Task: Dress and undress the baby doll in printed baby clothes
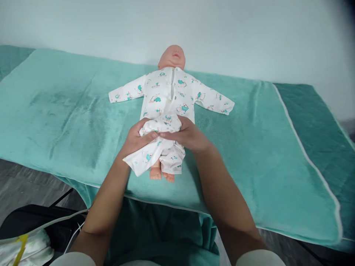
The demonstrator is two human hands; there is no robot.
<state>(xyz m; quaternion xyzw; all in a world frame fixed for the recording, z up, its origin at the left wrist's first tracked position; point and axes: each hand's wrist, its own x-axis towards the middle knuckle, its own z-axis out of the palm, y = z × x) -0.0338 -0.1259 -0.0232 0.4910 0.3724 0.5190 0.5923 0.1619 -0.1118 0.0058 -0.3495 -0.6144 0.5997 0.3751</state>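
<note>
A baby doll (172, 55) lies on its back, its head toward the wall. It wears a white printed shirt (158, 94) with the sleeves spread to both sides. Over its lower body, printed baby pants (166, 147) are bunched up. My left hand (137, 138) grips the bunched cloth on one side, thumb on top. From the other side my right hand (188, 135) grips the same cloth, and the two thumb tips meet near the middle. One pant leg hangs loose to the left, while the other covers the doll's right-hand leg in view. Both bare feet (155, 173) show below.
A green plush cover (249, 166) lies over the bed, with a darker green quilted layer (310, 118) at the right. A pale wall (111, 29) stands behind. At lower left, a black chair-like object (55, 229) holds printed cloth (36, 247) near a pale cord (63, 218).
</note>
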